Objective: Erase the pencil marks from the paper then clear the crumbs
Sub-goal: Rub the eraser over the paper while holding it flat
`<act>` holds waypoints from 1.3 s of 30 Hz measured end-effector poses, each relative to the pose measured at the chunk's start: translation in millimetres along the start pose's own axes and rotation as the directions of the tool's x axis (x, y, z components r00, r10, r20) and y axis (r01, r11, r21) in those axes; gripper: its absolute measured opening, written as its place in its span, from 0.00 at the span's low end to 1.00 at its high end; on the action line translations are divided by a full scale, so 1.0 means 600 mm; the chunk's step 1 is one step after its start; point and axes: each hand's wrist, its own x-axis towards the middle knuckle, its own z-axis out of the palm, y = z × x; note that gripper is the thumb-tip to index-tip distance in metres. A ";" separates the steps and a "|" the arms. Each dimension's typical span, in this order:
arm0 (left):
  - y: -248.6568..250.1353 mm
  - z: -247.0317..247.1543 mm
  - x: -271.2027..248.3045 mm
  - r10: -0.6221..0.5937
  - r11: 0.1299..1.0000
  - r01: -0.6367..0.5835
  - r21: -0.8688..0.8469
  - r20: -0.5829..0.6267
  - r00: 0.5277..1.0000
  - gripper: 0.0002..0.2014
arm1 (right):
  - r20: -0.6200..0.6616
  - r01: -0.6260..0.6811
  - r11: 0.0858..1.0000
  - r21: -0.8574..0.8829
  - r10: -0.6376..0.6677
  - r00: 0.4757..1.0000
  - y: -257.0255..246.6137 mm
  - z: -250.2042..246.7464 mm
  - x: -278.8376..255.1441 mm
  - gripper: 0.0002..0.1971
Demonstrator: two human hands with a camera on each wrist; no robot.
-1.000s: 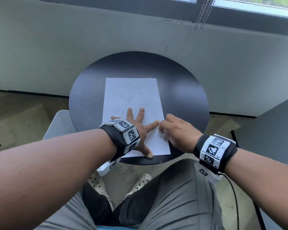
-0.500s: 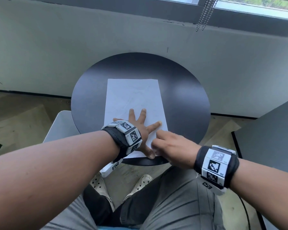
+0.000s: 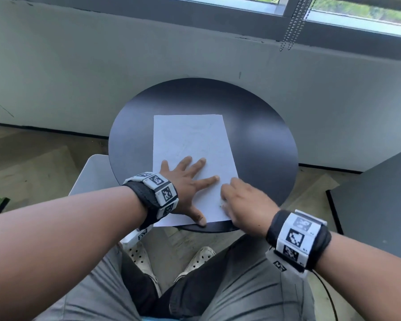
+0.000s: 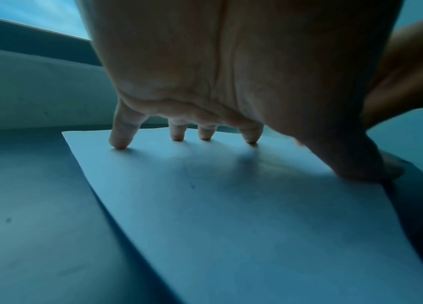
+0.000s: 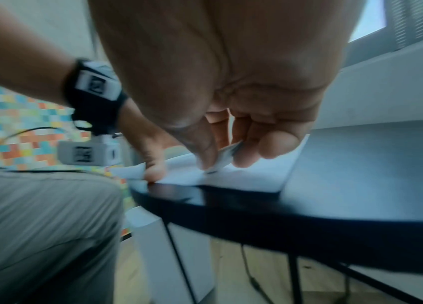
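A white sheet of paper (image 3: 190,140) with faint pencil lines lies on the round black table (image 3: 259,135). My left hand (image 3: 185,179) lies flat on the sheet's near half, fingers spread and straight, fingertips (image 4: 119,143) and thumb pressing the paper (image 4: 231,205) down. My right hand (image 3: 239,200) is at the sheet's near right corner, fingers curled, pinching a small white eraser (image 5: 222,160) between thumb and fingers; its tip touches the paper (image 5: 244,176). In the head view only a pale bit of the eraser (image 3: 223,202) shows under the hand.
The table's near edge (image 5: 231,203) sits just over my knees in grey trousers (image 3: 241,286). A white stool (image 3: 90,174) stands at the table's left. A grey wall with a window sill lies behind; a dark surface (image 3: 375,200) is at the right.
My right hand with the eraser went left toward the left thumb, then back right along the sheet's near edge. The left hand has stayed pressed on the paper.
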 end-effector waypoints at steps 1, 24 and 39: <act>0.002 -0.001 0.000 -0.001 1.000 0.001 -0.005 0.004 1.000 0.60 | 0.016 0.099 0.995 -0.001 -0.099 0.995 -0.018 0.006 -0.009 0.05; 0.015 -0.015 0.004 -0.018 1.000 0.017 0.026 0.049 0.999 0.59 | 0.043 0.213 0.976 -0.051 -0.211 0.976 -0.024 0.007 -0.012 0.21; 0.008 -0.008 0.000 -0.021 0.999 0.022 -0.033 0.043 0.999 0.65 | -0.112 -0.111 0.993 0.030 0.113 0.987 0.014 -0.016 0.053 0.09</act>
